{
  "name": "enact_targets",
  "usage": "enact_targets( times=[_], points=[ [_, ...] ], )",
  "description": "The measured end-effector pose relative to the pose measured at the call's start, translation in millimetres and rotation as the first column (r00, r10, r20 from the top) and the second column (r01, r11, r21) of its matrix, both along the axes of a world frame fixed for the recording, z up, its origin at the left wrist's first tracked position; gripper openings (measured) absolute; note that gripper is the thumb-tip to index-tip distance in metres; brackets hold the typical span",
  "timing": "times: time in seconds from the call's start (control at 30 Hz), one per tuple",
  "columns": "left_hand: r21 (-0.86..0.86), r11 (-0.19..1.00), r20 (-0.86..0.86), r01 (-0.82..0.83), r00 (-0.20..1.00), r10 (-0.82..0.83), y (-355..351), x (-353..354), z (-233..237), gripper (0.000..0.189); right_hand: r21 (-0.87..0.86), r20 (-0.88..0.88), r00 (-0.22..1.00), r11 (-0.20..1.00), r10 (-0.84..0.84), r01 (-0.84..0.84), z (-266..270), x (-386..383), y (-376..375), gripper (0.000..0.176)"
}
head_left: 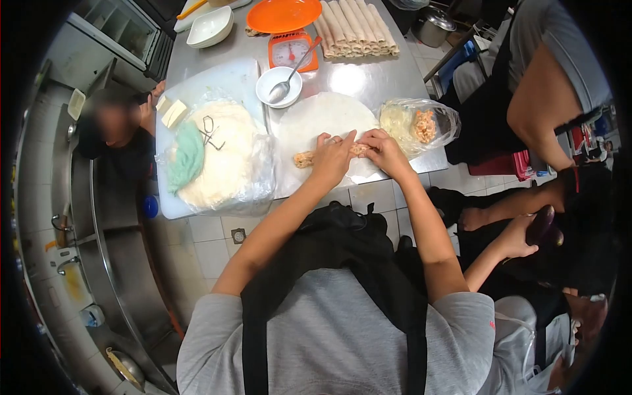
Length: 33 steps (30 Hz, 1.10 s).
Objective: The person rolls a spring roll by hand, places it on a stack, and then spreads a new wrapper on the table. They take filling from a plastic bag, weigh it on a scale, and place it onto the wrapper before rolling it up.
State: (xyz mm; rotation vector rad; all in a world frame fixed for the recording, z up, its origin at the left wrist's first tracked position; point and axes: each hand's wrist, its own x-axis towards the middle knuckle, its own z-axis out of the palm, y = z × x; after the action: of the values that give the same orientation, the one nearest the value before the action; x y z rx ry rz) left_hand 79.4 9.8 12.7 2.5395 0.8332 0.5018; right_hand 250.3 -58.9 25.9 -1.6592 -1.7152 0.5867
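A round pale wrapper (322, 115) lies flat on the steel table, and a strip of chunky orange-pink filling (303, 159) runs across its near part. My left hand (333, 160) is over the middle of the strip, its fingers bent around it. At the strip's right end, my right hand (387, 154) pinches the filling between thumb and fingers. Just beyond my right hand sits a clear plastic bag (398, 122) with more filling (424, 125) inside. To the left is a stack of pale round wrappers (227, 155) in plastic, with a green cloth (186, 158) on it.
A white bowl (264, 85) holds a metal spoon (280, 89). Behind it stand an orange scale (276, 45), an orange plate (283, 16) and stacked finished rolls (355, 29). White blocks (174, 114) lie on the cutting board (240, 76). People are at left and right; one hand (517, 238) holds eggplants (542, 224).
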Motion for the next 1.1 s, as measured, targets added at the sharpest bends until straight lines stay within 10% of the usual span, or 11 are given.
enact_targets(
  times=[0.13, 0.33, 0.43, 0.57, 0.63, 1.1],
  points=[
    [-0.102, 0.994, 0.088, -0.026, 0.995, 0.035, -1.7, -9.5, 19.4, 0.067, -0.075, -0.285, 0.952, 0.993, -0.111, 0.093, 17.0, -2.5, 0.7, 0.026],
    [-0.370, 0.924, 0.268, -0.100, 0.941, 0.209, 15.5, -65.1, 18.5, 0.070, -0.213, -0.232, 0.962, 0.973, -0.142, 0.092, -5.8, 11.8, 9.1, 0.031],
    [-0.232, 0.972, 0.196, -0.048, 0.976, 0.095, 18.1, -61.9, 14.8, 0.070, -0.192, -0.493, 0.847, 0.974, -0.200, 0.118, 3.2, 5.6, 9.0, 0.035],
    [0.007, 0.996, 0.080, 0.088, 0.993, -0.089, 7.3, -28.5, 15.3, 0.067, -0.196, -0.427, 0.897, 0.980, -0.115, 0.032, 17.0, 9.8, 5.5, 0.044],
    [-0.015, 0.995, 0.083, 0.096, 0.992, -0.094, 6.0, -10.8, 10.8, 0.065, -0.298, -0.108, 0.986, 0.950, -0.129, 0.092, 25.8, 7.1, 0.6, 0.048],
    [-0.025, 0.996, 0.129, 0.083, 0.988, -0.079, 1.5, 25.8, -1.6, 0.062, -0.248, -0.281, 0.898, 0.929, -0.339, 0.274, 12.5, 2.2, -3.4, 0.025]
  ],
)
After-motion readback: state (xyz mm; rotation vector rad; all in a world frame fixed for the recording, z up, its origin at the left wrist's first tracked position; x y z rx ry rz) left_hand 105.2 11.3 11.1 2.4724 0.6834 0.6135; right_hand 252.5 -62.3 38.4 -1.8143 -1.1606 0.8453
